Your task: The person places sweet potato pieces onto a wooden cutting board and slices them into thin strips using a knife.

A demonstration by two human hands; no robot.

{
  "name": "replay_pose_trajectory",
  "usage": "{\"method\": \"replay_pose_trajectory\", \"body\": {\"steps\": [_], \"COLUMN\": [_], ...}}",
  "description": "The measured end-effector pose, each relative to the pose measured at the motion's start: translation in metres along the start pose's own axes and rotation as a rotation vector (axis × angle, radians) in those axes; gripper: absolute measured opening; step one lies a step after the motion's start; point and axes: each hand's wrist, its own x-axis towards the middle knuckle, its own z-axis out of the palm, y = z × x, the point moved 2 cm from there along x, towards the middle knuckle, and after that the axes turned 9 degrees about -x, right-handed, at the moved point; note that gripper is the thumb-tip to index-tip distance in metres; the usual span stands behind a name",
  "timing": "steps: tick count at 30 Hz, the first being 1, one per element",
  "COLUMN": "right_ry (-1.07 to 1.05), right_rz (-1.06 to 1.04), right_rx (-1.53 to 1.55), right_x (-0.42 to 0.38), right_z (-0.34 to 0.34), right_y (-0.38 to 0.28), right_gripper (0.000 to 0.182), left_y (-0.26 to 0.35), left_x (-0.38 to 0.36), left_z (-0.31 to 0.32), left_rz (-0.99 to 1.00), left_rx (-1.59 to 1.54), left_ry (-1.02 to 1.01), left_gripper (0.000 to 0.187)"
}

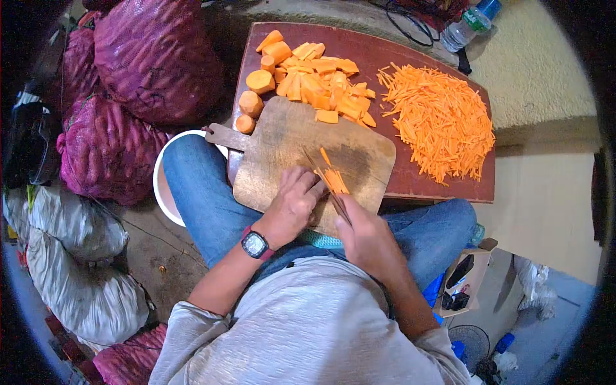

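My right hand [364, 232] is closed around the handle of a knife [319, 171], its blade slanting away from me over a wooden cutting board [269, 151]. Against the blade's left side, my left hand [296, 197] rests on the board with its fingers curled; whatever lies under the fingertips is hidden. Freshly cut carrot strips [335, 181] lie just right of the blade. Past the board's far edge is a heap of carrot slices [314, 83], with several thick carrot chunks [260, 81] to its left. A big mound of carrot shreds [443, 122] sits on the right.
The board lies on a reddish-brown table [372, 48], overhanging its near side. A white tub [164, 186] stands by my left knee. Purple mesh sacks [154, 58] and white sacks [83, 282] crowd the left. A water bottle [468, 27] is at the far right; a fan [471, 343] stands lower right.
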Motion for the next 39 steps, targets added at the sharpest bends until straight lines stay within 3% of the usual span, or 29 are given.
{"method": "replay_pose_trajectory", "body": {"steps": [2, 6, 11, 16, 18, 24, 29, 32, 34, 39], "right_ry": [0.066, -0.075, 0.135, 0.052, -0.021, 0.112, 0.047, -0.005, 0.034, 0.065], "right_rz": [-0.131, -0.009, -0.123, -0.084, -0.035, -0.143, -0.072, -0.020, -0.070, -0.126], "right_rx": [-0.033, -0.008, -0.043, 0.037, 0.008, 0.002, 0.013, 0.007, 0.026, 0.054], "right_x": [0.014, -0.019, 0.001, -0.009, -0.016, 0.010, -0.026, -0.002, 0.012, -0.012], "right_z": [0.001, -0.014, 0.002, -0.018, -0.016, 0.000, -0.011, -0.005, -0.003, -0.011], "right_y": [-0.001, -0.004, 0.002, -0.004, -0.001, -0.001, 0.000, -0.002, 0.000, 0.003], "right_gripper": [0.034, 0.035, 0.034, 0.035, 0.035, 0.033, 0.033, 0.035, 0.035, 0.033], "left_y": [0.001, 0.000, 0.002, -0.002, 0.001, 0.003, 0.000, 0.000, 0.001, 0.002], "left_x": [-0.001, -0.002, -0.003, -0.006, -0.005, -0.004, -0.006, -0.006, -0.008, -0.004], "left_z": [0.000, -0.001, 0.003, 0.001, 0.001, 0.001, 0.004, 0.004, 0.002, 0.001], "left_rz": [0.040, 0.011, 0.011, 0.000, -0.018, 0.065, 0.049, 0.028, -0.018, 0.016], "left_rx": [0.015, 0.051, 0.058, 0.028, 0.026, 0.058, 0.044, 0.055, 0.055, 0.031], "left_ry": [0.026, 0.013, 0.014, -0.038, -0.021, 0.040, 0.058, 0.048, -0.011, 0.041], "left_gripper": [0.043, 0.040, 0.037, 0.047, 0.043, 0.038, 0.037, 0.035, 0.047, 0.039]}}
